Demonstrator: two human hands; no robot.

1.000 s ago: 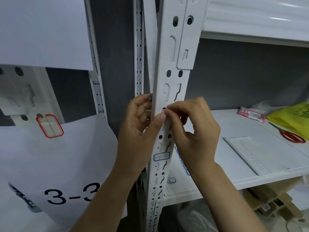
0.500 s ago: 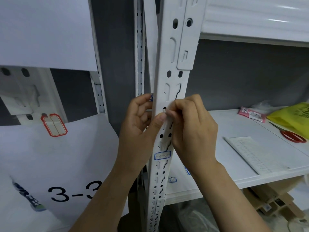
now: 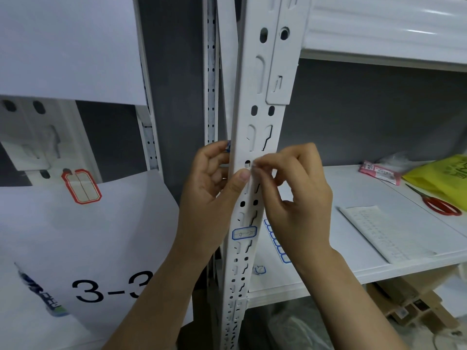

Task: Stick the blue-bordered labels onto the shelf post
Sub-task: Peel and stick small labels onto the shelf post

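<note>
Head view: white post (image 3: 255, 127) runs up the middle, a shelf (image 3: 353, 248) to its right. On the shelf lie a backing sheet (image 3: 384, 231), a strip of blue labels (image 3: 276, 242) beside the post, a yellow bag (image 3: 439, 178), red scissors (image 3: 441, 205), a pink packet (image 3: 379, 171) and one loose label (image 3: 259, 269). Left hand (image 3: 212, 188) wraps the post, thumb on its face, with a bit of blue at its fingertips. Right hand (image 3: 295, 188) pinches something small against the post; what it is I cannot tell. One stuck label (image 3: 244, 233) sits lower on the post.
</note>
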